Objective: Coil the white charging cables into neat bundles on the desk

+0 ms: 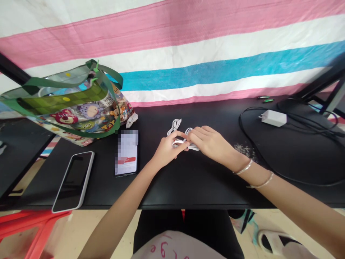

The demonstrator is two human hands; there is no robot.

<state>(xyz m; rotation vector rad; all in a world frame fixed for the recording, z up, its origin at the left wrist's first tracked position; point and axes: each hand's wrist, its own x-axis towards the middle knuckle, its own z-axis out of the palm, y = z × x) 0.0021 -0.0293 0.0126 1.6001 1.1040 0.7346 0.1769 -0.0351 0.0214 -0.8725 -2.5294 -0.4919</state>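
Note:
Just above the black table, a looped white cable (193,146) is gripped between my two hands. My left hand (167,148) pinches one side of the loops with thumb and fingers. My right hand (207,141), closed with its fingers bent over, holds the other side and meets the left fingertips. Part of the cable is hidden behind the fingers. Right behind my left hand lies a second white cable (174,126), coiled in a small bundle with a dark tie around it.
The black table (167,187) also carries a lit phone (127,153), a white-edged dark device (73,181) near the front edge, and a cartoon-print bag (88,111). To the right lie a white charger (274,118) and a long black cord (258,162). A striped sheet (188,75) hangs behind.

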